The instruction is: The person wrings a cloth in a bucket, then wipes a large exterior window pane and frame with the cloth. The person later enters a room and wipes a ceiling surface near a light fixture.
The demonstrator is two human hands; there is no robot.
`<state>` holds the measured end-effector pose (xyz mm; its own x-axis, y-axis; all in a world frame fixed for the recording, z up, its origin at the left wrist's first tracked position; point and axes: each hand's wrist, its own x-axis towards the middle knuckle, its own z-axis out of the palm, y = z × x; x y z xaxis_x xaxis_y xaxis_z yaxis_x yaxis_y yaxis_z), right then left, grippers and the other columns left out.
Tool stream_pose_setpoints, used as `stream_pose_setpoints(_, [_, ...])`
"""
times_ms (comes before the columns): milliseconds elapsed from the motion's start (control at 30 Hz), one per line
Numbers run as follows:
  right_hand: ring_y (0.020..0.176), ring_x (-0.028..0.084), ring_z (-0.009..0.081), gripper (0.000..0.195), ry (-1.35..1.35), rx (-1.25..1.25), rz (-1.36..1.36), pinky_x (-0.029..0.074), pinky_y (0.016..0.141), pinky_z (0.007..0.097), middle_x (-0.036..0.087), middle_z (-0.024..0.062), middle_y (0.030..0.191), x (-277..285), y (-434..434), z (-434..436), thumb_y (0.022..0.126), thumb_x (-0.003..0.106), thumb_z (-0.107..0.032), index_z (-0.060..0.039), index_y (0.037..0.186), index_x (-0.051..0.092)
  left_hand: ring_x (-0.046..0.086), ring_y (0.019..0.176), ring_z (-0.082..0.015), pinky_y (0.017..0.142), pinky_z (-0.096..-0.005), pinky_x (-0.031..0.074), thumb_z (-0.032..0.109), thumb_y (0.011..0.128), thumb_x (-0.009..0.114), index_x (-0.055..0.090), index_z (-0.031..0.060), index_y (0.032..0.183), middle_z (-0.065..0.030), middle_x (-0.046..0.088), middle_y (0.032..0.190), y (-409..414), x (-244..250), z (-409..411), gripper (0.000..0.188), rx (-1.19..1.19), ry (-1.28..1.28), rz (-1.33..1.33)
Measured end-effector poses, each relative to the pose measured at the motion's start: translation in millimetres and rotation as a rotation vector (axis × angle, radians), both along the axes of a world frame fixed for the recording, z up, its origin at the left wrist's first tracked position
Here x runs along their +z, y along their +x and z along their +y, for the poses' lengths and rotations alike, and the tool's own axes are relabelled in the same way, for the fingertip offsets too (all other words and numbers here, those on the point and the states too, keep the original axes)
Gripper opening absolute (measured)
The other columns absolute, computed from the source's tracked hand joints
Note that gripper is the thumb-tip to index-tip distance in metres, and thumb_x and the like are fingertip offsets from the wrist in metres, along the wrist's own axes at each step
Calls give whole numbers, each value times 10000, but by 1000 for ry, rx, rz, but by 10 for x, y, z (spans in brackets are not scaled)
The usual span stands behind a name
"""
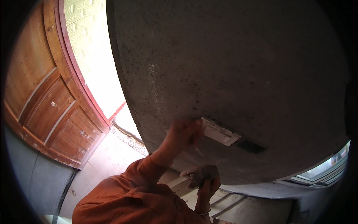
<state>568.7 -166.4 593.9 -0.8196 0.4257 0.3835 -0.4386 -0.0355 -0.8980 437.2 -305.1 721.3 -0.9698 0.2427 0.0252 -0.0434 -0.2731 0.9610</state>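
Note:
My left hand (pixel 186 133) reaches up against the dark grey wall (pixel 223 70), its fingers curled and blurred at the left end of a white electrical wall plate (pixel 221 134). Whether those fingers pinch anything is not clear. The plate has a rough, dirty upper edge, and a dark rectangular patch (pixel 251 147) lies just right of it. Lower down, my right hand (pixel 208 186) grips a crumpled greyish cloth (pixel 201 175) in front of my body. A thin bangle circles that wrist.
A brown panelled wooden door (pixel 61 103) stands at the left beside a brightly lit doorway (pixel 95 70). Pale floor (pixel 95 165) stretches below it. At the far right is a window (pixel 321 168). A whitish streak (pixel 156 86) marks the wall.

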Motion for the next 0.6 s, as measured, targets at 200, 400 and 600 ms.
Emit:
stream_pose_setpoints(200, [810, 570, 176, 210, -90, 36, -106, 478, 800, 310, 607, 85, 902, 1, -34, -2, 835, 391, -1, 21, 926, 579, 437, 432, -65, 397, -218, 301, 294, 989, 535, 637, 35, 694, -8, 527, 535, 69, -210, 43, 405, 45, -6, 73])
stream_pose_setpoints(400, [789, 553, 120, 185, 65, -9, -56, 473, 722, 263, 601, 42, 879, 3, -102, 84, 905, 442, -125, -8, 903, 586, 433, 426, -70, 391, -224, 302, 292, 992, 532, 618, 33, 701, -11, 528, 534, 89, -272, 71, 399, 51, 53, -17])
stream_pose_setpoints(600, [889, 586, 166, 221, 51, 0, -39, 481, 820, 309, 628, 108, 964, -134, -75, 52, 839, 411, -1, 26, 966, 590, 438, 421, -67, 388, -227, 313, 314, 993, 531, 613, 35, 713, -6, 518, 527, 48, -73, 33, 403, 11, 35, 122])
